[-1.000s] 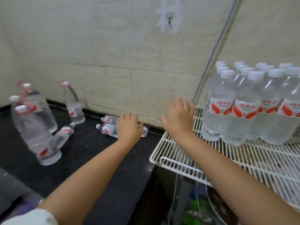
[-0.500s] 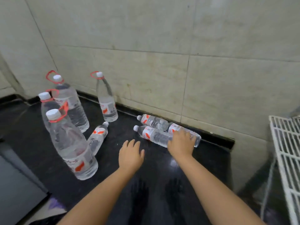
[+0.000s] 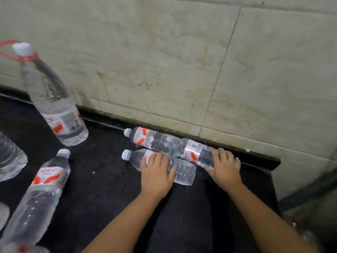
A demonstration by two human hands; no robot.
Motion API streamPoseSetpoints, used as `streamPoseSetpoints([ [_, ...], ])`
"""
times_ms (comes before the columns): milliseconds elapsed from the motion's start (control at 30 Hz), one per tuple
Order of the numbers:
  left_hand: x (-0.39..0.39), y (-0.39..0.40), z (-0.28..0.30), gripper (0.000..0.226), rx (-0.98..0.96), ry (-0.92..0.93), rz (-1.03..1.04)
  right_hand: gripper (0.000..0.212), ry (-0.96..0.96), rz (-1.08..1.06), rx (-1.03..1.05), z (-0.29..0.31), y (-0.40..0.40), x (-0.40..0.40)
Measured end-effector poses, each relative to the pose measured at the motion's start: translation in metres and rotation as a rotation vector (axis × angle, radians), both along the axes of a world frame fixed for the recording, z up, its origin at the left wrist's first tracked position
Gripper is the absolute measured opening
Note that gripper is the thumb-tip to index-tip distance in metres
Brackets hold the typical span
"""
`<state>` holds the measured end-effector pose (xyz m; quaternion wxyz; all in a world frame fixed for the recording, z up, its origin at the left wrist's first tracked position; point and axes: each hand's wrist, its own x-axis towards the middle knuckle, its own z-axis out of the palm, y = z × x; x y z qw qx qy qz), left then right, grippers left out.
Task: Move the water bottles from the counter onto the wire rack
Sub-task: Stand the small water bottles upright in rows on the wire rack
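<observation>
Water bottles (image 3: 164, 143) lying on the black counter (image 3: 102, 179) by the wall, our left hand (image 3: 156, 177), half a second ago bare on the counter, now curled over the nearer bottle (image 3: 182, 170), right hand (image 3: 223, 168) seemingly gripping the farther bottle's base as before.

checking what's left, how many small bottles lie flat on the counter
4: wall bottle by the wall; end bottle to its right, gripped by right hand; front bottle gripped by left hand; loose bottle lower left. More may hide off-frame left.
</observation>
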<state>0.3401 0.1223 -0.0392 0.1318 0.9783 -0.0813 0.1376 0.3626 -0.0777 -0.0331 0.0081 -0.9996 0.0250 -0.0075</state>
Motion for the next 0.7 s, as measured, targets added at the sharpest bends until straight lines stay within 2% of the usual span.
streamPoseSetpoints([
  [100,0.008,-0.002,-0.015,0.041,-0.018,-0.062,0.024,0.077,-0.042,-0.017,-0.028,-0.011,-0.004,0.005],
  [233,0.015,0.001,-0.012,0.049,0.068,-0.046,-0.006,0.090,-0.028,0.036,-0.075,-0.007,-0.011,0.010],
  [300,0.016,0.002,-0.008,0.052,0.099,-0.009,-0.010,0.087,-0.048,0.060,-0.131,0.004,-0.010,0.007],
  [367,0.015,0.002,-0.003,0.057,0.051,0.053,-0.033,0.079,0.030,0.047,-0.105,0.016,-0.006,0.006],
  [433,0.011,0.001,0.003,0.072,-0.050,0.124,-0.043,0.073,0.106,0.060,-0.092,0.019,-0.008,0.005],
  [500,0.006,0.003,0.005,0.086,-0.067,0.150,-0.048,0.074,0.136,0.046,-0.081,0.023,-0.006,0.000],
  [700,-0.026,-0.004,0.008,0.073,-0.109,0.171,-0.104,0.073,0.134,-0.017,-0.043,0.025,0.004,-0.058],
])
